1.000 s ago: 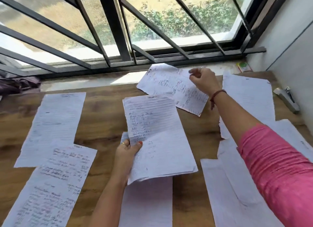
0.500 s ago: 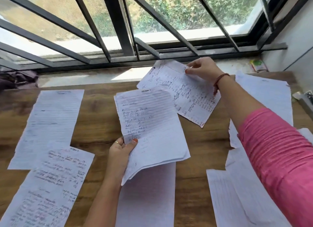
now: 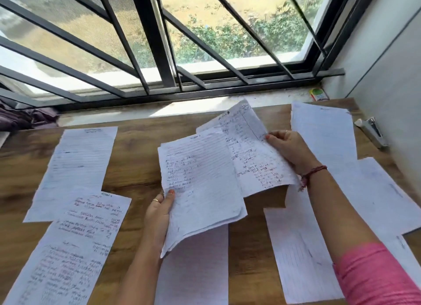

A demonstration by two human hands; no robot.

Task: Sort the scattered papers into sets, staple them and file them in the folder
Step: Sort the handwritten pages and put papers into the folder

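Note:
My left hand (image 3: 159, 210) grips a small stack of lined, handwritten sheets (image 3: 200, 186) by its lower left edge, lifted above the wooden table (image 3: 136, 165). My right hand (image 3: 288, 148) pinches the right edge of another handwritten sheet (image 3: 252, 154), raised off the table and lying partly behind the stack. Loose papers lie on the table: two overlapping sheets at the left (image 3: 75, 168) (image 3: 68, 247), one below the stack (image 3: 193, 270), and several at the right (image 3: 323, 134) (image 3: 300, 254). A grey stapler (image 3: 372, 131) sits at the far right by the wall. No folder is in view.
A barred window (image 3: 159, 54) and pale sill (image 3: 127, 113) run along the table's far edge. A small green-and-red packet (image 3: 318, 94) sits on the sill at the right. Dark cloth (image 3: 25, 118) lies at the far left. A grey wall (image 3: 391, 65) bounds the right side.
My right hand picked the handwritten sheet up from the far middle of the table and brought it toward the stack. My left hand kept holding the stack, now raised slightly.

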